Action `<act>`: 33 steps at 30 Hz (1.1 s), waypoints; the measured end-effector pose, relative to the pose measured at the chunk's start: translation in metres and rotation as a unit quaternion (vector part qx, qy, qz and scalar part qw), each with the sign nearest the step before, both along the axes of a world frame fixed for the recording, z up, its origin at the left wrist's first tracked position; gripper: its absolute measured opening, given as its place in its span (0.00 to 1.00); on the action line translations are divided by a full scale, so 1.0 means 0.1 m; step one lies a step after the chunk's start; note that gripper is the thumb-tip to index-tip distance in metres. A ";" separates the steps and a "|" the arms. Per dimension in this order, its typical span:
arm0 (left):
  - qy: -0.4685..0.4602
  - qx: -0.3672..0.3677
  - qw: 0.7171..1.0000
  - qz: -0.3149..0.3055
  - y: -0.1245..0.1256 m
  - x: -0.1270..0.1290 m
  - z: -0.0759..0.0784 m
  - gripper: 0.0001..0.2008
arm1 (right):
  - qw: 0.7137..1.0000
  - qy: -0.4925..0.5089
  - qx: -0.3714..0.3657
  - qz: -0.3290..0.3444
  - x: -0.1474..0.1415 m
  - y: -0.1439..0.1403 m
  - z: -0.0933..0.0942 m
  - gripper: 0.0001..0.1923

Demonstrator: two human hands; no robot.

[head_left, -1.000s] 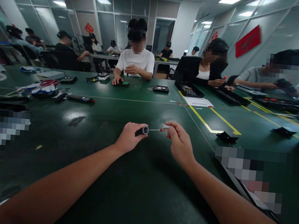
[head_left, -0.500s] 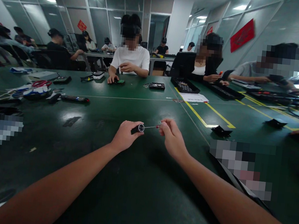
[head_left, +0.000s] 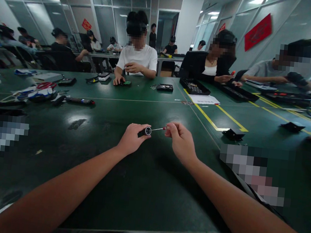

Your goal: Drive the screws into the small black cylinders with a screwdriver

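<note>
Over the middle of the green table, my left hand (head_left: 131,139) is closed around a small black cylinder with a silver-rimmed round end (head_left: 147,131). That end faces toward me and to the right. Across from it, my right hand (head_left: 180,139) pinches a screwdriver (head_left: 159,128) with a thin metal shaft and a red part near the fingers. The shaft points left and its tip is at the rim of the cylinder; whether it goes inside I cannot tell. My fingers hide most of the screwdriver's handle.
On the green table (head_left: 142,189), a dark pen-shaped tool (head_left: 79,101) and red-handled scissors (head_left: 46,85) lie left among cables. Black bent pieces (head_left: 233,134) sit at right by yellow tape lines. A co-worker in white (head_left: 138,61) works opposite, near a black parts tray (head_left: 194,86).
The camera view has shifted slightly. Both hands keep their grips; the screwdriver shaft is tilted a little more, with its right end higher. A standing person now shows at the back.
</note>
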State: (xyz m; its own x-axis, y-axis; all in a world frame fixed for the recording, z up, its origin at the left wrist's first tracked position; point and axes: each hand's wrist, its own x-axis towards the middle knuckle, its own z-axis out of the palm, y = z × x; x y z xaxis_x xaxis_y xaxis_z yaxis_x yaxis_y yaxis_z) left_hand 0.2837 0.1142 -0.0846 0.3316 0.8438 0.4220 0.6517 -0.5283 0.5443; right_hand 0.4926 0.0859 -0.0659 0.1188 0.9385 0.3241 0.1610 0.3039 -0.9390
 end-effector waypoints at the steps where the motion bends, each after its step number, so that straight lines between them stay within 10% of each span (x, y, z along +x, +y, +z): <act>1: 0.005 0.004 1.000 -0.012 -0.01 0.00 0.00 0.16 | 0.999 0.035 -0.018 -0.001 0.00 0.02 -0.02 0.17; 8: 0.015 0.021 0.999 -0.034 -0.01 -0.01 0.00 0.16 | 0.954 0.251 -0.164 0.012 0.09 0.19 -0.09 0.15; 18: 0.008 0.034 0.999 -0.018 0.02 -0.02 -0.04 0.18 | 0.996 0.087 0.000 -0.023 0.04 0.06 -0.05 0.16; 33: 0.021 0.027 0.999 -0.015 0.01 -0.01 -0.05 0.19 | 0.998 -0.059 0.030 -0.013 0.02 -0.11 0.09 0.20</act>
State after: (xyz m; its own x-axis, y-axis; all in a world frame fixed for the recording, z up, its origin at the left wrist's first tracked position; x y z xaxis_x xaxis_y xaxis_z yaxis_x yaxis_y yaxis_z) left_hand 0.2830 0.1151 -0.0897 0.3749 0.8094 0.4521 0.6564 -0.5761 0.4871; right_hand 0.4943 0.0748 -0.0570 0.1011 0.9143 0.3922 0.2787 0.3524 -0.8934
